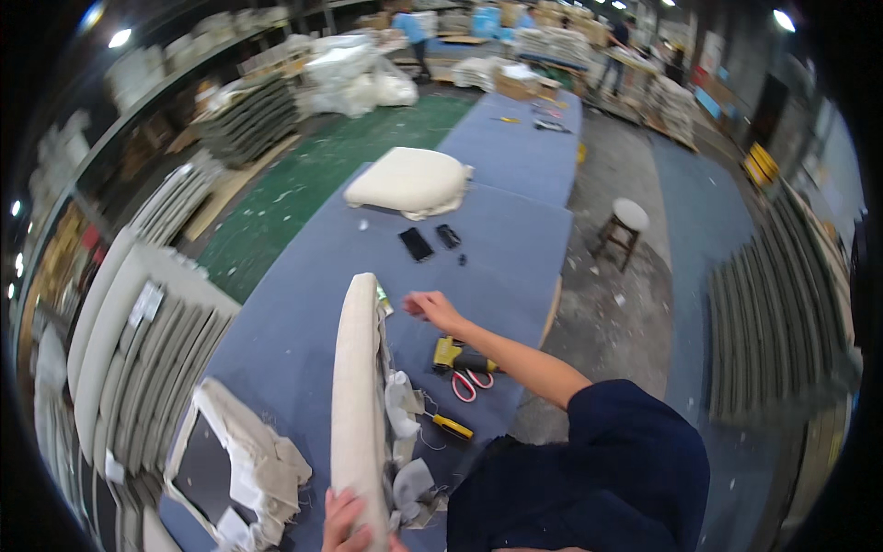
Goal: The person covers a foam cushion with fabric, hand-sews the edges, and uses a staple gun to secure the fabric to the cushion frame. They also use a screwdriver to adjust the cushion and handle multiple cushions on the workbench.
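A long cream upholstered cushion (357, 396) stands on its edge on the blue-covered table, with loose grey and white fabric trailing along its right side. At its near end my left hand (348, 523) grips it, fingers on the left face. My right hand (434, 311) hovers right of the cushion's far end, beside a small green-and-white packet (384, 300); its curled fingers are blurred. Below my right forearm lie a yellow-and-black power tool (448, 354), scissors with red-and-white handles (464, 386) and a yellow-handled screwdriver (452, 426).
Another cream cushion (409, 179) lies farther up the table (515, 239), near a black phone (416, 245) and a small dark item (448, 236). At near left sits a partly covered frame (262, 469). Stacked panels (773, 313) and a stool (630, 216) stand right; other people are in the background.
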Demonstrator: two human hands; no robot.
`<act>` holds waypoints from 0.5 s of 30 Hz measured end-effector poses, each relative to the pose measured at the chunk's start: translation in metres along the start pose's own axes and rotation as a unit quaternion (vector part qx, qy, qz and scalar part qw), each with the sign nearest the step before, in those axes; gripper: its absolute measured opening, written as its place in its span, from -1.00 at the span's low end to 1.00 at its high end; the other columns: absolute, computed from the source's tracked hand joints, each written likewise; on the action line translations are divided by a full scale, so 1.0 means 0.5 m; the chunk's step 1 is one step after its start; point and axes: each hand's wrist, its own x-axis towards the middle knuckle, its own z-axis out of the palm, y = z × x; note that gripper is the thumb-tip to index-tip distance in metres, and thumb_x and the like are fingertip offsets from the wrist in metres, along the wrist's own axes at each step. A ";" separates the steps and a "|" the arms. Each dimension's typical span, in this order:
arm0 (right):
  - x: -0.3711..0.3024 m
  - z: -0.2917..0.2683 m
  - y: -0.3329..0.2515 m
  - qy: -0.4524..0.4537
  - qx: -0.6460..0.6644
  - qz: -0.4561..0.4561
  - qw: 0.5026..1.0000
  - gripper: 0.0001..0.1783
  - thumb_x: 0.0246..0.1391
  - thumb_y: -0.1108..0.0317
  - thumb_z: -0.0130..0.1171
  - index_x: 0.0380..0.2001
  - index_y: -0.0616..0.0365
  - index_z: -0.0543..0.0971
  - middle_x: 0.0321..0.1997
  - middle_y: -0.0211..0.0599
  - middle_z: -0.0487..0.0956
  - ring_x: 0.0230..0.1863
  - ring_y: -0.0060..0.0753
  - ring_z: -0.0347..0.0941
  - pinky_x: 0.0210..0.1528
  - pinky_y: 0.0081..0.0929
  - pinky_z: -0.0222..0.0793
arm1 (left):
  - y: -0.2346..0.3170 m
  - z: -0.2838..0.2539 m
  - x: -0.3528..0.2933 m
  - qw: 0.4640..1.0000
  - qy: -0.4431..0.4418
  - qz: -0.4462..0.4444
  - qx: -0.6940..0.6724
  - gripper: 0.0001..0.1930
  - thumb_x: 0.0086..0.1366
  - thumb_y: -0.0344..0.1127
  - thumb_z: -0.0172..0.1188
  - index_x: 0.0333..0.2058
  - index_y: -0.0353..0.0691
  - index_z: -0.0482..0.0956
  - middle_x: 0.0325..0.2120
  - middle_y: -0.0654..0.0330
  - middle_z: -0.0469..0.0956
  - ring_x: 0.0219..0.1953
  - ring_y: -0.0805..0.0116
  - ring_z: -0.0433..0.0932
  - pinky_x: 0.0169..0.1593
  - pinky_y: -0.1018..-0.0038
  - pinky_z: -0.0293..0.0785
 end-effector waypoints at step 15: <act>-0.321 0.207 -0.221 -0.217 0.005 -0.278 0.936 -0.26 0.16 -0.12 0.28 0.25 0.14 0.41 -0.01 -0.10 0.65 -0.03 -0.12 0.61 0.06 -0.25 0.46 | -0.288 -0.293 -0.235 0.640 -0.004 -0.676 0.365 -0.14 0.42 0.11 0.13 0.43 -0.41 0.08 0.28 -0.21 0.38 0.22 -0.15 0.43 0.31 0.05 0.32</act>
